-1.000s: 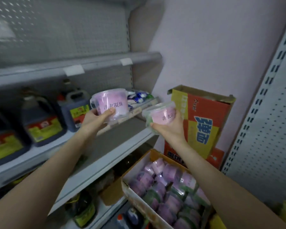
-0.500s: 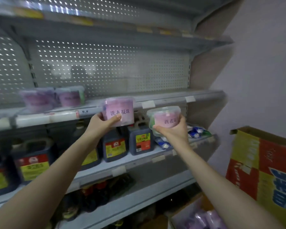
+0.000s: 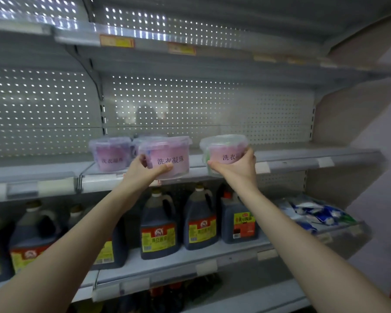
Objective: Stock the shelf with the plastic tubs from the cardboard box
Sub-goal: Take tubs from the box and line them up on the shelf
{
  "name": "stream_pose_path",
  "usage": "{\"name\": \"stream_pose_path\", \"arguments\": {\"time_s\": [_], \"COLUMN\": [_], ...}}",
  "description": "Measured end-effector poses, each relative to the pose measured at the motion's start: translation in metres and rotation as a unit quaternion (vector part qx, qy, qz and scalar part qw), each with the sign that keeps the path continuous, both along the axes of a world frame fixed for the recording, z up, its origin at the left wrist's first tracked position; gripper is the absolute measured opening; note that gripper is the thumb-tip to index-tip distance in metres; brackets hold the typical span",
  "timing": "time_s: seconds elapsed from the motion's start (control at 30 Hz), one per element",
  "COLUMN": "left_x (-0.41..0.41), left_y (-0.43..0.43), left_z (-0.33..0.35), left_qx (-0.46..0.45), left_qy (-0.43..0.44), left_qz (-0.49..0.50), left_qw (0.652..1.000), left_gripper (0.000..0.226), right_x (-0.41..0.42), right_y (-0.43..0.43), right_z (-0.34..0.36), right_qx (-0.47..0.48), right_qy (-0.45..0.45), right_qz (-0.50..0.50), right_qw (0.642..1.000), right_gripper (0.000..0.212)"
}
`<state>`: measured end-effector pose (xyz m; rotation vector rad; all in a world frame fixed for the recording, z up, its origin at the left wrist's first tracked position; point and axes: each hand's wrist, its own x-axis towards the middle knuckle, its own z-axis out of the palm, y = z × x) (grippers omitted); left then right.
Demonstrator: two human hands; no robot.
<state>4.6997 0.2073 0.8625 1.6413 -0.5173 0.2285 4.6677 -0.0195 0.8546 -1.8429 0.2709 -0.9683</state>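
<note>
Left hand (image 3: 145, 175): fingers curled under and round the left tub (image 3: 167, 157), thumb across its front lower edge. Right hand (image 3: 237, 170): grips the right tub (image 3: 226, 150) from below, thumb over the label's end. Both tubs are held upright at the front edge of the shelf (image 3: 303, 154), side by side and a little apart. Cannot tell whether either base rests on it.

Around: a stocked tub (image 3: 110, 154) stands on the shelf just left of the left tub, with another behind it, mostly hidden. To the right of the right tub the shelf top shows bare metal. The perforated back panel (image 3: 212, 109) lets light through. On the shelf below, dark jugs (image 3: 158, 227) stand in a row, with blue-and-white packets (image 3: 318, 213) to their right. The forearms cross in front of some jugs.

Writing: the left tub reads 洗衣凝珠. The right tub shows 洗衣 and the rest is covered. The stocked tub carries the same text, blurred. Jug labels are red and yellow, their print too soft to read. Yellow price tags (image 3: 116, 41) on the upper shelf edge are illegible.
</note>
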Motion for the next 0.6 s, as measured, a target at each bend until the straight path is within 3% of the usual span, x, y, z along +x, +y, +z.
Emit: {"name": "stream_pose_path", "arguments": {"time_s": [0.2, 0.43, 0.6], "left_x": [0.016, 0.028, 0.032], "left_y": [0.004, -0.002, -0.012], "left_z": [0.003, 0.003, 0.002], "left_qx": [0.003, 0.007, 0.000], "left_qy": [-0.014, -0.021, -0.025], "left_qz": [0.017, 0.045, 0.045], "left_qw": [1.000, 0.999, 0.999], "left_gripper": [0.038, 0.048, 0.049], "right_x": [0.036, 0.066, 0.072], "right_y": [0.003, 0.004, -0.006], "right_z": [0.005, 0.000, -0.001], "right_qx": [-0.020, -0.096, -0.101], "right_qy": [0.025, 0.058, 0.004], "right_qz": [-0.016, -0.034, 0.002], "right_qw": [0.999, 0.993, 0.995], "right_gripper": [0.104, 0.121, 0.119]}}
